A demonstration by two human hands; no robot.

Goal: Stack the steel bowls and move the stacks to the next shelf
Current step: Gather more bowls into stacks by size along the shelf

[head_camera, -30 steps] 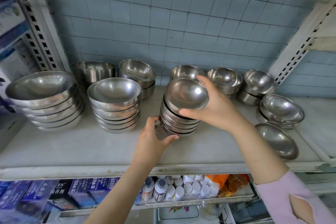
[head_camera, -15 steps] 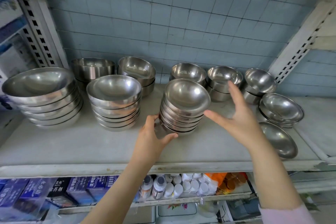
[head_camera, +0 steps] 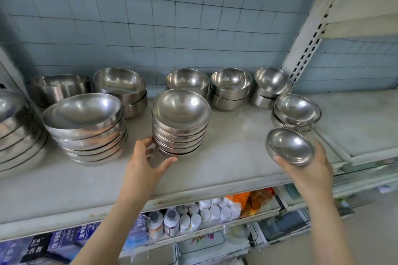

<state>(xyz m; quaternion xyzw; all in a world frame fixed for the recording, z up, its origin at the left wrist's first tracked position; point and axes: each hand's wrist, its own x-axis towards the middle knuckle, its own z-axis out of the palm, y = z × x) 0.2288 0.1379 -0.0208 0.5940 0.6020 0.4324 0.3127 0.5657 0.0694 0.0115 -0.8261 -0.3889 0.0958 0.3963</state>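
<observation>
Left hand [head_camera: 148,158] cups the base of the middle stack [head_camera: 180,123]; my right hand [head_camera: 310,165] grips a single bowl [head_camera: 289,146], near right of it.

A pale shelf [head_camera: 232,157] bears several stacks of steel bowls [head_camera: 180,127], front and back.

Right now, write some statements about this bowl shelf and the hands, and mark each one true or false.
1. The right hand holds a single bowl. True.
2. The left hand is clear of the centre stack. False: it grips the stack's base.
3. The single bowl lies upside down. False: its hollow faces up, and it is tilted.
4. The lower shelf holds white-capped bottles. True.
</observation>
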